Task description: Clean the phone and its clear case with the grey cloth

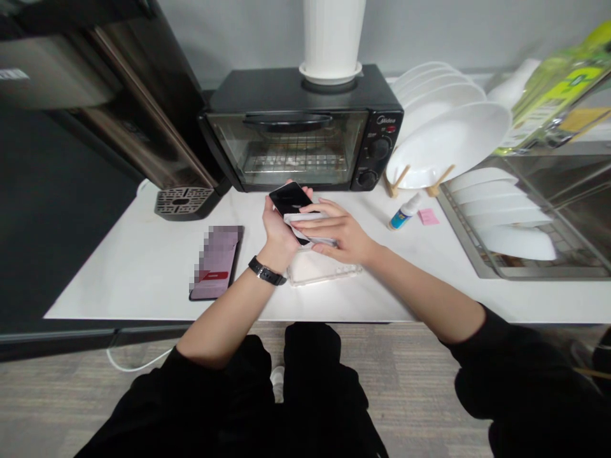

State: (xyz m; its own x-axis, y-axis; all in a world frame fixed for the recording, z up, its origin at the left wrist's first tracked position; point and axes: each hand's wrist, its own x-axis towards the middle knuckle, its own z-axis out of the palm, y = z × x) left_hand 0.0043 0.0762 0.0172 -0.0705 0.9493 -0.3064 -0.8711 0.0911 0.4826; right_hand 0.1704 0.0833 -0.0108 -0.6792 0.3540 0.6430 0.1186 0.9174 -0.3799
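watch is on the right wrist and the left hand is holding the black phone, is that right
Not quite: the watch is on the left wrist, not the right, as the head view shows. The left hand is holding the black phone, as you said.

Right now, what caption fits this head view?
Left hand holds a phone; right hand presses a white cloth against it.

Phone [290, 200] — lower end under cloth [305, 222]
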